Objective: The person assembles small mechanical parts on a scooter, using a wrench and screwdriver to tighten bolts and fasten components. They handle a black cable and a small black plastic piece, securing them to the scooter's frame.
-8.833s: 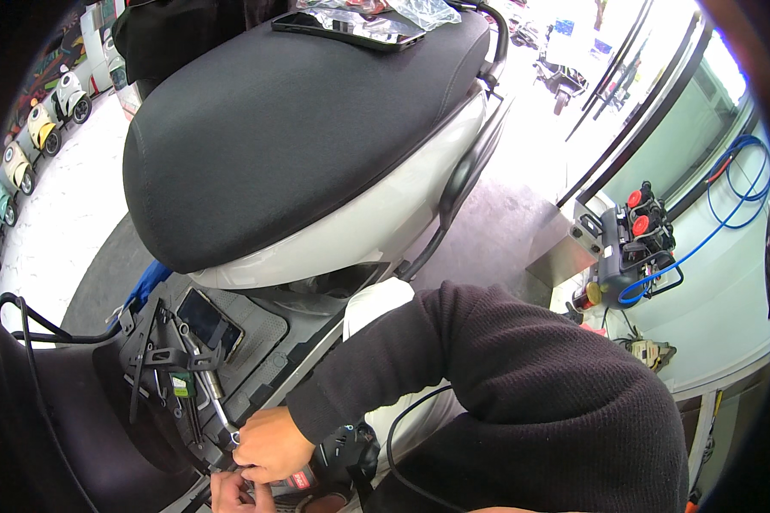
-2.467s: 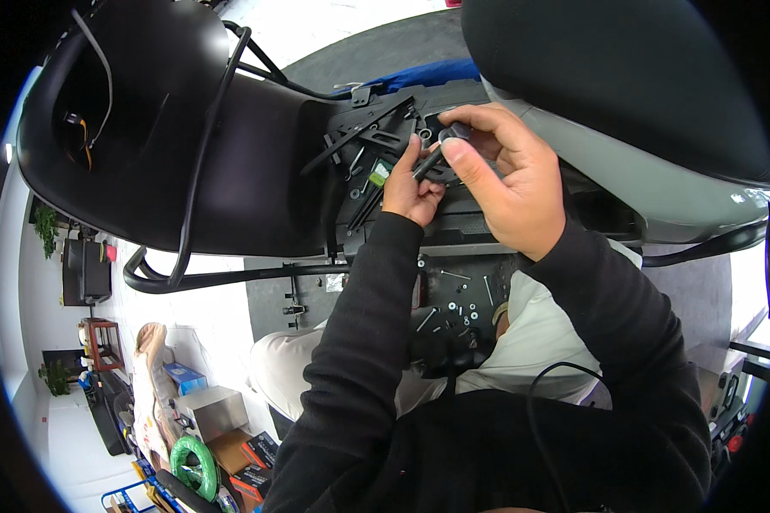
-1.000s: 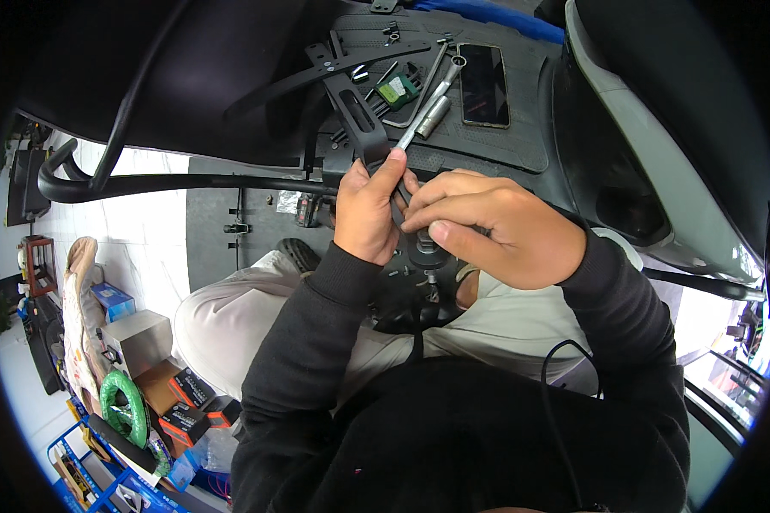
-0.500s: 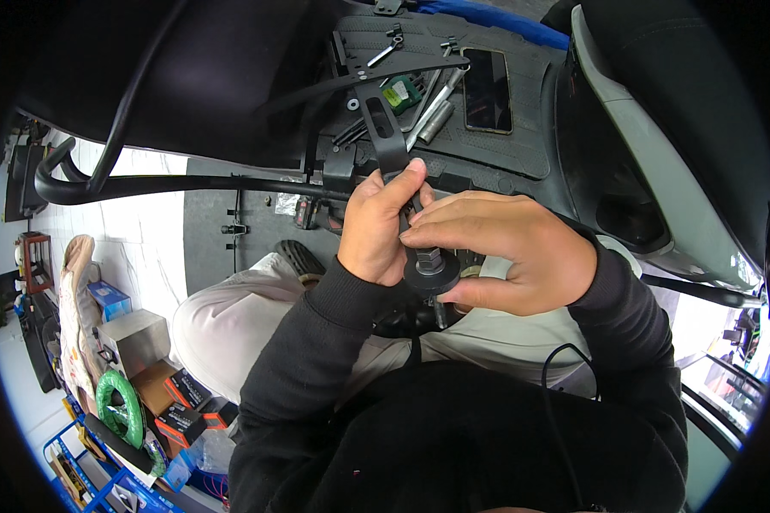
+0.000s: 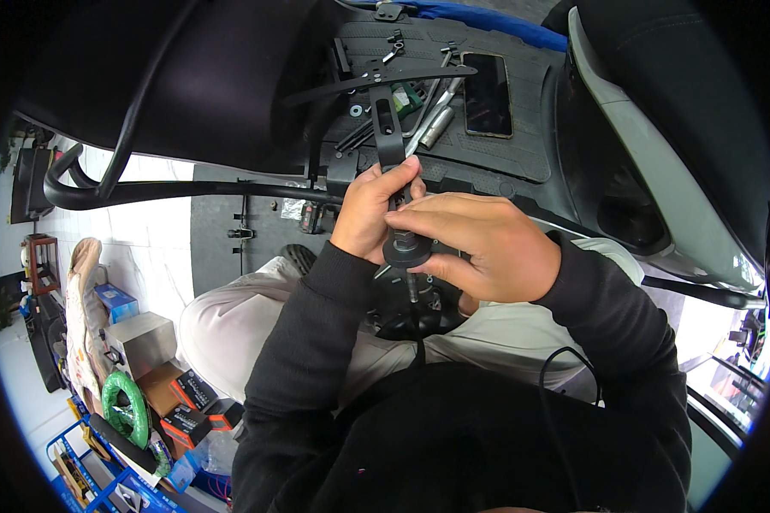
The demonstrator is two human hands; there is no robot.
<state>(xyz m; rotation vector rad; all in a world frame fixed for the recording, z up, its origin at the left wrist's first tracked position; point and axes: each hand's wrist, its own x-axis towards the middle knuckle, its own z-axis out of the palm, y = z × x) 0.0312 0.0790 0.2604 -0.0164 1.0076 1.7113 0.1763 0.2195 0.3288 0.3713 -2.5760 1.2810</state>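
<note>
My left hand [image 5: 370, 212] is closed around the lower end of a black T-shaped metal bracket [image 5: 387, 124], thumb on top. The bracket's slotted stem points away from me, with a thin crossbar at its far end. My right hand [image 5: 492, 248] reaches in from the right, fingers bent about a bolt assembly at the near end. Its thumb and fingers touch a round black washer [image 5: 406, 250] with a hex nut [image 5: 405, 238] above it. A threaded bolt end [image 5: 413, 287] sticks out below the washer. The exact join with the bracket is hidden by my fingers.
Beyond my hands, a scooter footboard [image 5: 522, 158] carries a phone [image 5: 488, 94], a socket [image 5: 437, 127], a wrench [image 5: 393, 53] and a green case [image 5: 405, 100]. A black tube bar [image 5: 214, 186] runs across at left. Boxes [image 5: 186, 425] and a green-wrapped steering wheel [image 5: 125, 409] stand lower left.
Both hands have shifted slightly left, carrying the washer and nut along. The bracket's crossbar has moved a little right and down. My right fingers remain around the bolt assembly.
</note>
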